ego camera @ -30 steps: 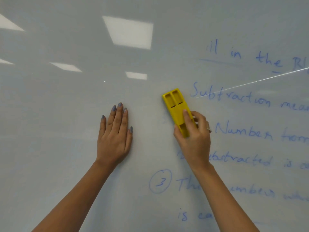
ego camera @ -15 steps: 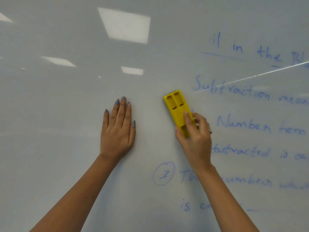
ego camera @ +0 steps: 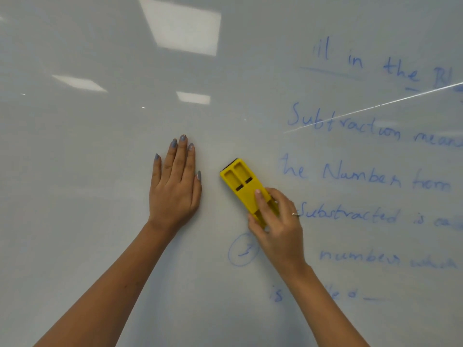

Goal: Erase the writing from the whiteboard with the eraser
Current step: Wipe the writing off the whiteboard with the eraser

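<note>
Where ceiling lights glare, glossy whiteboard (ego camera: 75, 221), faint blue writing (ego camera: 363, 176) right.

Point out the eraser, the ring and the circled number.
eraser (ego camera: 239, 180): head view, its yellow back.
ring (ego camera: 295, 214): head view, band on a right-hand finger.
circled number (ego camera: 241, 251): head view, inside the circle.

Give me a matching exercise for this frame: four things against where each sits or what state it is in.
Column 1:
1. left hand
2. yellow plastic eraser
3. circled blue number
4. blue handwritten word "Subtraction"

Column 2:
A. gripped by the right hand
B. upper right of the white whiteboard
C. flat, fingers extended
D. just left of the right wrist

Pairs: 1-C, 2-A, 3-D, 4-B
</note>
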The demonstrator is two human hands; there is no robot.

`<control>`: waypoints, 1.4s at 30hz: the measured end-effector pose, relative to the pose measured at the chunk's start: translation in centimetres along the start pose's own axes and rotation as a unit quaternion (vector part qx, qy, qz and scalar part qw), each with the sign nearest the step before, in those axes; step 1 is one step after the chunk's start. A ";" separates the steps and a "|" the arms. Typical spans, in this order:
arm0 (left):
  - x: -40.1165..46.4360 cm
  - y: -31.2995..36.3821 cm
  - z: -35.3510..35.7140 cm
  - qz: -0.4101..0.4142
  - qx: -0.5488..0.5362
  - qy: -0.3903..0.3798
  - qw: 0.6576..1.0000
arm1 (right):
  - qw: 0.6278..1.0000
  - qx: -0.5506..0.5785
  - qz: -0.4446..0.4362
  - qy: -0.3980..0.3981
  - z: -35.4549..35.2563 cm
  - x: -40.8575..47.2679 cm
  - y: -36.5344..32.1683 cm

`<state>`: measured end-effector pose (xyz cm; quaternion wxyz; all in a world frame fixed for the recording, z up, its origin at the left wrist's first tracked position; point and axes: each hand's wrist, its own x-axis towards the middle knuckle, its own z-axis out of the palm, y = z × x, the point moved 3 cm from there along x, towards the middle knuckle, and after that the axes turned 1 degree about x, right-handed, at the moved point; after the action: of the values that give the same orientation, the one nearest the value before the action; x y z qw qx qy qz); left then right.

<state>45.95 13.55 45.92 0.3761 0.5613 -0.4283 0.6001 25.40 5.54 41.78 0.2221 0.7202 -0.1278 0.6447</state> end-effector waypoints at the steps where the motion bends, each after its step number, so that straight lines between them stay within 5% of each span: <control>1: 0.0 0.0 0.0 0.001 -0.001 0.001 1.000 | 1.000 -0.002 0.025 0.013 -0.5 0.4 0.8; 6: -2.2 0.5 0.1 0.017 -0.005 -0.010 1.000 | 0.993 0.017 0.110 0.038 -0.9 4.0 1.6; 18: -12.7 0.2 -0.5 -0.005 0.011 -0.048 0.999 | 0.993 0.047 0.003 -0.106 1.0 -10.1 -3.8; 26: -14.3 0.1 0.6 -0.015 0.026 -0.021 0.999 | 0.990 0.039 0.137 0.010 0.3 -5.7 0.0; 35: -14.2 0.2 0.4 -0.010 0.028 -0.008 1.000 | 0.990 0.029 -0.027 -0.134 1.8 -13.9 -4.2; 42: -14.2 0.1 0.3 -0.008 0.023 -0.008 1.000 | 0.994 0.014 0.106 -0.029 -0.1 -8.4 0.8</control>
<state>47.17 13.61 31.76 0.3646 0.5778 -0.4131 0.6022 23.83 4.06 33.67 0.1382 0.7238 -0.2005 0.6456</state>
